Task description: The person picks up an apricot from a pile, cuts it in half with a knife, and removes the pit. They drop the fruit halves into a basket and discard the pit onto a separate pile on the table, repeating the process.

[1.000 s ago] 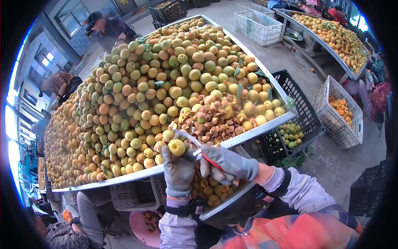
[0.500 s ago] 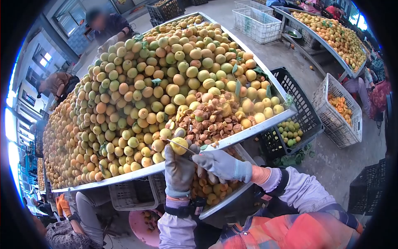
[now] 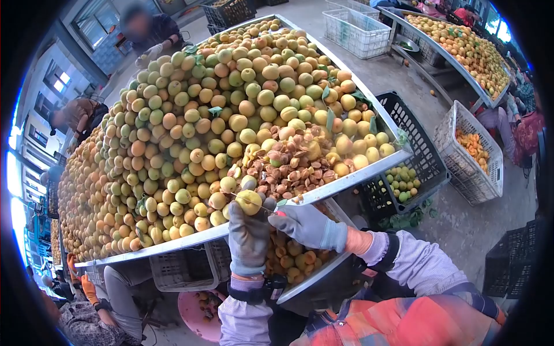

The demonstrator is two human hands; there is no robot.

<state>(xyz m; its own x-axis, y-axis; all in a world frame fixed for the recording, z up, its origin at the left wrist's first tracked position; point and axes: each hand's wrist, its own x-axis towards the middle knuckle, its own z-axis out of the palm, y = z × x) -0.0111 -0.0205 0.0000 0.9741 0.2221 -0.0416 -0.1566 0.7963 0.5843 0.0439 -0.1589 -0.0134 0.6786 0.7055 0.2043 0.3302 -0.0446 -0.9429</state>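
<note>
Both my hands wear grey gloves and meet at the table's near edge. My left hand (image 3: 248,239) is closed around a yellow apricot (image 3: 249,202), which its fingertips hold up. In my right hand (image 3: 311,226) is a small knife (image 3: 279,213); a bit of its red handle shows, and the thin blade lies against the apricot. How deep the blade sits cannot be made out. Just beyond the hands, brown apricot pits (image 3: 294,167) lie heaped among whole apricots (image 3: 190,132). Below my right hand, a container holds cut apricots (image 3: 297,262).
A metal-rimmed table (image 3: 358,177) bears the pile. To its right stand a black crate (image 3: 404,124) with green fruit and a white crate (image 3: 461,127) with orange halves. A pink basin (image 3: 193,317) is on the floor. Co-workers sit at left, one with orange gloves (image 3: 89,288).
The knife has turned slightly, so its red handle now shows at my right hand. My left hand keeps the apricot in nearly the same place. The orange-gloved hands at left have moved apart.
</note>
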